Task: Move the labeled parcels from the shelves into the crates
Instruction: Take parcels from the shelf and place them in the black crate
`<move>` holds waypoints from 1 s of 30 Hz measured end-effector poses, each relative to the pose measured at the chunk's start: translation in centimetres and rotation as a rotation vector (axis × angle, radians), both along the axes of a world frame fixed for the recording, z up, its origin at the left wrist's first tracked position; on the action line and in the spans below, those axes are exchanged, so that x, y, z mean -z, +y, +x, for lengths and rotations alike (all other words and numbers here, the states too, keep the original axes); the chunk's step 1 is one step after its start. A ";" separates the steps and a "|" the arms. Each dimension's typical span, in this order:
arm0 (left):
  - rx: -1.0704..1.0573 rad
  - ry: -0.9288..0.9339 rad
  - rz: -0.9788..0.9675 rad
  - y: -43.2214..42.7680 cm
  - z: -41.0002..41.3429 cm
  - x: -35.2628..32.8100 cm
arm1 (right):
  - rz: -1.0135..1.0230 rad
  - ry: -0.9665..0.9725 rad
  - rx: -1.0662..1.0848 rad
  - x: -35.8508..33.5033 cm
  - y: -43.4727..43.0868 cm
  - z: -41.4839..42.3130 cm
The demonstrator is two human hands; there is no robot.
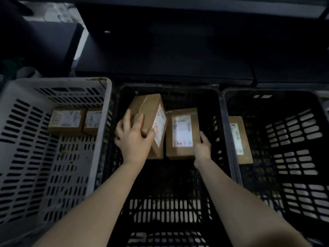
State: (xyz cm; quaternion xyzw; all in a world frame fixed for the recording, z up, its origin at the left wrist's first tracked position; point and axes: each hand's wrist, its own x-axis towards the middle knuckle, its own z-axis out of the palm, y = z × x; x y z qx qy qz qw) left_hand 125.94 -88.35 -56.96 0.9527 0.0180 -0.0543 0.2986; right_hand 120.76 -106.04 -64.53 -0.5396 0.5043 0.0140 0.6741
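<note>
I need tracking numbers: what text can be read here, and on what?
Nothing legible.
Label on tilted parcel: red marks, blurred.
Label on flat parcel, middle crate: glare, blurred.
Label on lone parcel in right crate: blurred.
Labels on two parcels in grey crate: blurred.

L crate [21, 139] holds 2 parcels [66, 120], mid crate [160, 207] 2, R crate [293, 175] 1; shelf [169, 50] behind.

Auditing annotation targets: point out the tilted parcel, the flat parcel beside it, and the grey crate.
tilted parcel [151, 108]: head view, bare brown cardboard face.
flat parcel [182, 130]: head view, middle of its white label.
grey crate [62, 80]: head view, far rim.
</note>
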 end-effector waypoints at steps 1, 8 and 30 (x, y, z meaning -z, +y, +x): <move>-0.070 0.018 -0.130 -0.3 0.0 0.3 | -0.066 0.030 -0.068 0.3 0.0 0.5; -0.255 0.277 -0.461 -0.2 -1.9 5.8 | -0.319 0.169 -0.383 2.0 0.0 -0.8; 0.633 0.104 0.602 -0.4 -0.3 5.8 | -0.650 0.388 -1.046 3.1 1.9 0.2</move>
